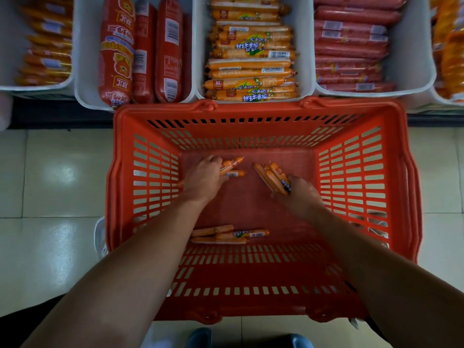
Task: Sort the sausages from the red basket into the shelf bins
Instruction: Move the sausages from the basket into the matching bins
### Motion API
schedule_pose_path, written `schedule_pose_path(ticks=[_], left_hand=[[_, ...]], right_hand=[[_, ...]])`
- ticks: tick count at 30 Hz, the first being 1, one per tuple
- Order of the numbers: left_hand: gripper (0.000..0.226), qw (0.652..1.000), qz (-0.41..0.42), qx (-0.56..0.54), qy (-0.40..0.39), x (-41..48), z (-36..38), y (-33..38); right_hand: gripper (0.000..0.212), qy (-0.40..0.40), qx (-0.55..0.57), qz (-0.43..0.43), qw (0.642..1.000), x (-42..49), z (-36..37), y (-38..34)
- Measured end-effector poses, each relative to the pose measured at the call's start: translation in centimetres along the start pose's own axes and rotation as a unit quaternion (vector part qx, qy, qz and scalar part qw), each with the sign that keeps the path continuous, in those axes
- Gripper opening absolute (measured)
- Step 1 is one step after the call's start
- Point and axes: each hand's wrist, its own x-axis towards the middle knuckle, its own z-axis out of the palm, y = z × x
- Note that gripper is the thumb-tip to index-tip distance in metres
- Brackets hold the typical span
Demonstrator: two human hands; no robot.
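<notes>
Far beyond and left of the left hand, a white bin (37,87) holds slim orange packs, blurred at the frame's edge. Next to it, a second bin (85,59) carries thick red sausages (140,51) lying lengthwise. The left hand (204,178) is down on the bottom of the red basket (251,109). Its fingers curl round a few small orange sausages (232,167), whose ends stick out toward the right hand. Behind the left wrist, nearer the person, a loose clump of sausages (226,234) lies on the basket bottom, and neither hand touches it. Straight beyond both hands, the middle bin (303,59) is stacked with orange corn sausages (251,59) lying crosswise, just past the basket's far rim. The right hand (300,197) grips an orange bundle (272,175) of perhaps three or four pieces, though the fingers hide the exact count. Its free ends point toward the left hand's catch, a small gap apart. Beyond and right of the right hand, another bin (411,59) holds slim red sausages (351,46). Pale floor tiles (50,184) show on either side of the arms.
</notes>
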Motion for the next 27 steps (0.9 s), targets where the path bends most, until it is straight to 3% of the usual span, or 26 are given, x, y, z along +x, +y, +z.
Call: schedule_pose_path(ticks=[5, 12, 20, 27], left_hand=[[0.041, 0.997, 0.007, -0.063, 0.046, -1.2, -2.0, 2.3], [0.030, 0.988, -0.059, -0.140, 0.021, -4.7, -7.9, 4.1], [0.026, 0.979, -0.065, -0.185, 0.055, -8.6, -16.6, 3.4], [0.016, 0.964, -0.076, -0.234, 0.095, -9.2, -21.3, 0.6]], right_hand=[[0.032, 0.005, 0.026, -0.002, 1.000, -1.4, -0.8, -0.8], [0.021, 0.009, 0.032, -0.039, 0.999, -5.9, -5.8, -3.9], [0.022, 0.050, 0.029, -0.138, 0.989, -11.1, -12.6, -9.5], [0.035, 0.090, -0.032, -0.206, 0.974, -6.7, -20.2, -16.2]])
